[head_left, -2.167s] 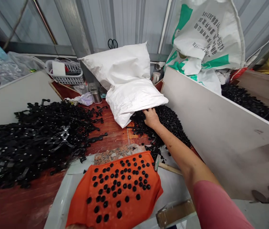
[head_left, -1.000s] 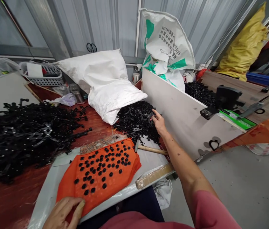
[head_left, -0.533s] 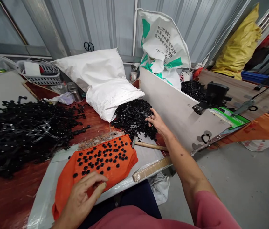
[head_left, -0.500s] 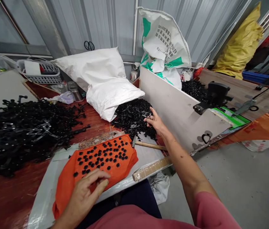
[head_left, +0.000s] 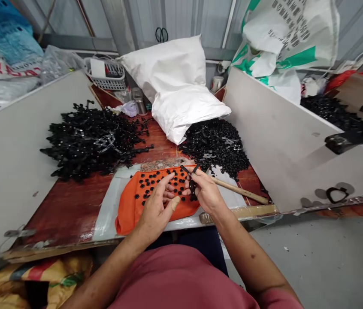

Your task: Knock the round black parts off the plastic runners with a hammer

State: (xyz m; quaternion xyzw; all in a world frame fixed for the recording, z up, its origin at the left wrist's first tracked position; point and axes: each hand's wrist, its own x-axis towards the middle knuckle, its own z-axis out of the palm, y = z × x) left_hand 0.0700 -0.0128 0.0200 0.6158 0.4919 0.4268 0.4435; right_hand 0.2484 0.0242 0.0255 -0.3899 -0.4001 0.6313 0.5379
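My right hand (head_left: 207,193) is closed on a small black jointed part (head_left: 193,191) with thin arms, over the right side of an orange cloth pad (head_left: 125,212). Facing it, my left hand (head_left: 155,210) holds nothing; its fingers are apart and curved above the pad. Rows of small black round caps (head_left: 141,186) sit on the orange cloth, some hidden by my hands. Just behind the pad lies a heap of loose black parts (head_left: 218,146), spilling from the mouth of a white sack (head_left: 184,86). To my right rests a wooden-handled hammer (head_left: 241,190), its head hidden.
A big pile of linked black assemblies (head_left: 88,141) covers the left of the red tabletop (head_left: 62,210). Pale boards (head_left: 274,128) wall both sides. A grey basket (head_left: 107,77), a steel flask (head_left: 139,101) and a mug (head_left: 216,83) stand at the back.
My right hand has come back from the heap to the pad with a black part in it. My left hand has moved in closer to it. The view has swung left.
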